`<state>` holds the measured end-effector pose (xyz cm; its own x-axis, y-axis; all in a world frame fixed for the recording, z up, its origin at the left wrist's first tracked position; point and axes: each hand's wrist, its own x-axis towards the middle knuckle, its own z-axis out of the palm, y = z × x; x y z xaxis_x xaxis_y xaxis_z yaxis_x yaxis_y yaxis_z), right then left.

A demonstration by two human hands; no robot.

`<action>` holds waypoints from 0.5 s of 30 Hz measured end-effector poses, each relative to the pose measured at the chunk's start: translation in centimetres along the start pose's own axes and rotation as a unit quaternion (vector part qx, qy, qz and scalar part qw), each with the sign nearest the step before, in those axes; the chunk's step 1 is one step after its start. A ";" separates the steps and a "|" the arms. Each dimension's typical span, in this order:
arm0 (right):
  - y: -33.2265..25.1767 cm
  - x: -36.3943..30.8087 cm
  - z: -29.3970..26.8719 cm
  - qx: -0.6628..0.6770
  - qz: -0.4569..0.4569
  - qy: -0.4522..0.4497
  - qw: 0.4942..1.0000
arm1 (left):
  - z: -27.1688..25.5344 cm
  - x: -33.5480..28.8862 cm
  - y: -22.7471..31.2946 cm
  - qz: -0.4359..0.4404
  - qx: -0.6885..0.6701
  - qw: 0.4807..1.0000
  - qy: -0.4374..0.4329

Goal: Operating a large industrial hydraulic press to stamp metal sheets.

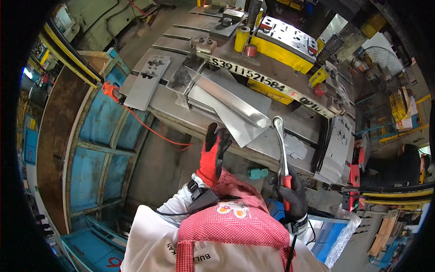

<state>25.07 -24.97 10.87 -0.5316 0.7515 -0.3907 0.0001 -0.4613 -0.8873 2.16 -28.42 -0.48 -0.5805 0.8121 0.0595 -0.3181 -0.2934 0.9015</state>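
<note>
With right fingers [294, 196] wrapped round the red-handled tool [283, 156], apparently near the metal sheets [242, 131] on the worktop [174, 112]; with left fingers [222, 141] open, empty. Could strike the jutting corner if swung leftward, likely sliding the loose, uneven stack askew.

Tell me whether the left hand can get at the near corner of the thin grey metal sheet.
Probably yes: the left hand looks empty, and nothing visible stands between it and the near corner of the thin grey metal sheet.
</note>
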 end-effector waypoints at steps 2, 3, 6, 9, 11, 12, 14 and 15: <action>-0.2 -0.4 0.0 -0.010 0.002 -0.011 1.000 | 0.8 0.1 2.1 -0.068 -0.057 0.996 0.014; -0.1 -0.7 0.0 -0.005 -0.006 -0.018 1.000 | 1.1 0.4 2.7 -0.104 -0.085 0.991 0.017; 0.1 -0.9 -0.1 0.000 -0.012 -0.053 0.999 | 0.4 0.5 1.5 -0.219 -0.242 0.941 -0.090; -0.1 -1.1 -0.1 0.012 -0.008 -0.077 0.997 | 0.9 1.5 -1.6 -0.250 -0.358 0.891 -0.123; -0.3 -1.0 0.0 0.010 -0.014 -0.079 0.997 | 2.5 1.6 -0.6 -0.240 -0.336 0.905 -0.098; -0.3 -0.8 0.2 -0.001 -0.018 -0.080 0.997 | 3.2 1.7 0.3 -0.219 -0.336 0.912 -0.086; -0.6 -0.8 0.3 -0.014 -0.023 -0.079 0.996 | 4.5 2.2 1.4 -0.179 -0.334 0.923 -0.065; -0.7 -0.8 0.3 -0.018 -0.022 -0.079 0.996 | 4.0 1.9 1.2 -0.205 -0.338 0.916 -0.065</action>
<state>25.28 -25.37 11.91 -0.6579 0.6861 -0.3104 0.0032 -0.4097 -0.9122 3.60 -25.21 2.45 -0.2277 0.9644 -0.1343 -0.9066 -0.1597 0.3906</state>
